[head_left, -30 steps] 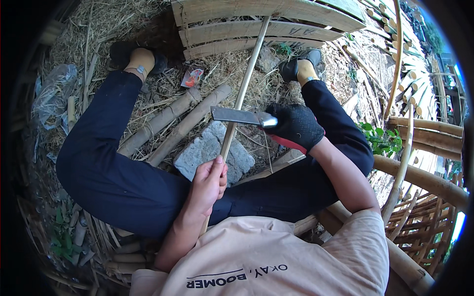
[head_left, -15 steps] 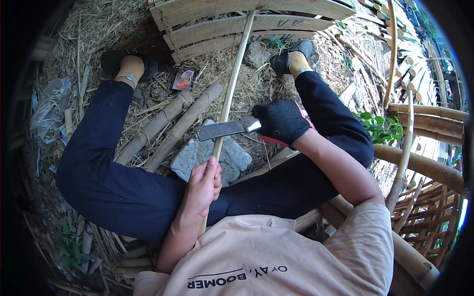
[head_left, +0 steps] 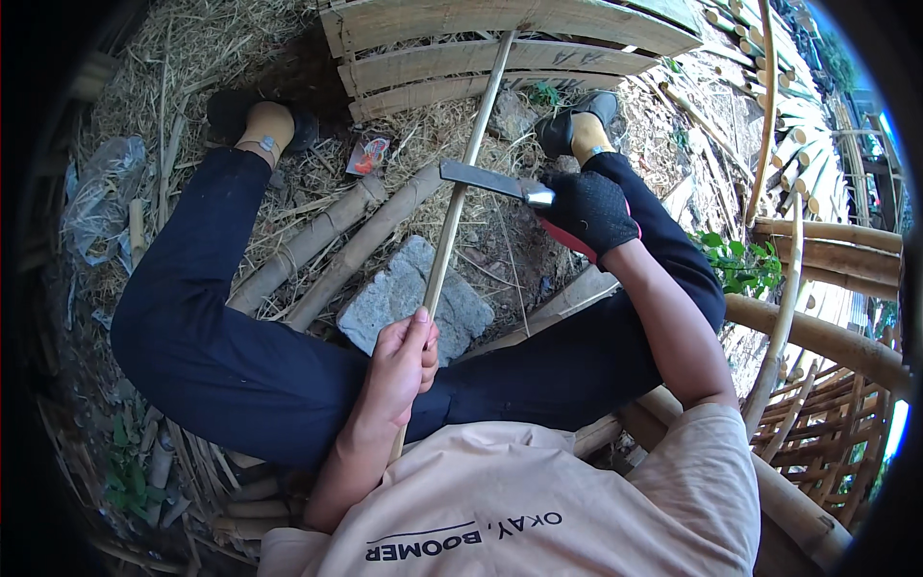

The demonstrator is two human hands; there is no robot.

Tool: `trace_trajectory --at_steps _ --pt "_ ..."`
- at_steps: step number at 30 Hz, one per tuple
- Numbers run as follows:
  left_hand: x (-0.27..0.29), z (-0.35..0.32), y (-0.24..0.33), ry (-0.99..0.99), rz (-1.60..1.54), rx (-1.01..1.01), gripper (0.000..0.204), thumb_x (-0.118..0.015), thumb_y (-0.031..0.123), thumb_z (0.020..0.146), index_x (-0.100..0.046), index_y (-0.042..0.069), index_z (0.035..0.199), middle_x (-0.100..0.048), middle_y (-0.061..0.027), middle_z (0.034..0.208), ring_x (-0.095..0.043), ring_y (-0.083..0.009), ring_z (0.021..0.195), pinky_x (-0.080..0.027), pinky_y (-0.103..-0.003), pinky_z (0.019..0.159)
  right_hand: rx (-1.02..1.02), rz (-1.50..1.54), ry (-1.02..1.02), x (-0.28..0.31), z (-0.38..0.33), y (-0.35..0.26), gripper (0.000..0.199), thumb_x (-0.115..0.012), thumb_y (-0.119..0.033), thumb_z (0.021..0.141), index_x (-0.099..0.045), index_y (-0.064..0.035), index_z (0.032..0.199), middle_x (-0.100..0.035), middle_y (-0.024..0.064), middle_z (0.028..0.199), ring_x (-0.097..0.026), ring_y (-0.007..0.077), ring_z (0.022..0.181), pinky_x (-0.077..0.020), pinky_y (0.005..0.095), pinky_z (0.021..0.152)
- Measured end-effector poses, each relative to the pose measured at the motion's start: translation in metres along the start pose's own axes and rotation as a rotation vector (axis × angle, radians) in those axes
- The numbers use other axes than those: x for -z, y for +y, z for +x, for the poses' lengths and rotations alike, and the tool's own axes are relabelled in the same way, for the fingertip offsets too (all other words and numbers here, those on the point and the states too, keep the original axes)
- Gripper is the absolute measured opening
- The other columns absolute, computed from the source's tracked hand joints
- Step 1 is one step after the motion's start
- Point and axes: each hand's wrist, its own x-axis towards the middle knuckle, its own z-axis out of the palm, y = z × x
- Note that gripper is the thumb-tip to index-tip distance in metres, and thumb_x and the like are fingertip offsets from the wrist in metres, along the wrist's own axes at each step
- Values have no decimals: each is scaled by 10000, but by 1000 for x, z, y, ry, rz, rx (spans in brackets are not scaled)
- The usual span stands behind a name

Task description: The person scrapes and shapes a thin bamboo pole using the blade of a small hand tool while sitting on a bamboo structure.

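Observation:
My bare left hand [head_left: 402, 361] is closed round the near part of a long, pale bamboo strip [head_left: 463, 183]. The strip runs away from me between my legs, its far end at a slatted wooden crate. In a black and red glove, my right hand [head_left: 588, 213] grips the handle of a machete [head_left: 486, 178], the handle mostly hidden by the fingers. The square-tipped blade lies across the strip, well beyond my left hand. Beneath the strip, near my left hand, a grey stone block [head_left: 409, 298] rests on the ground.
The wooden crate [head_left: 510, 67] stands at the far side. Two bamboo poles [head_left: 361, 245] lie left of the stone. To the right are a curved bamboo rail [head_left: 817, 332], a woven bamboo basket [head_left: 832, 423] and stacked cut bamboo [head_left: 798, 144]. A crumpled plastic bag [head_left: 104, 197] lies far left.
My right hand has carried the machete away from me along the strip, farther from my left hand. My left hand keeps its grip on the strip. The whole view has shifted slightly.

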Motion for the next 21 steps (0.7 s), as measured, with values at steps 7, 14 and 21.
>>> trace_trajectory --at_steps 7,14,21 --pt "4 -1 8 -165 -209 118 391 -390 388 1078 -412 157 763 -245 107 566 -187 -4 420 -132 -209 372 342 155 -146 -18 -16 -25 291 -734 -313 740 -723 -120 957 -686 181 793 -671 394 769 -541 466 697" --pt "5 1 7 -186 -209 136 396 -384 401 1078 -399 170 757 -233 100 566 -172 -13 424 -126 -214 378 294 126 -127 -13 -14 -31 214 -705 -295 730 -702 -116 849 -689 176 752 -690 376 735 -544 471 684" --pt "2 -1 7 -182 -192 167 388 -385 392 1077 -395 167 761 -235 97 569 -165 -9 430 -129 -206 377 82 174 -2 -16 -7 -13 214 -691 -279 748 -719 -122 892 -699 166 775 -696 364 771 -546 466 717"
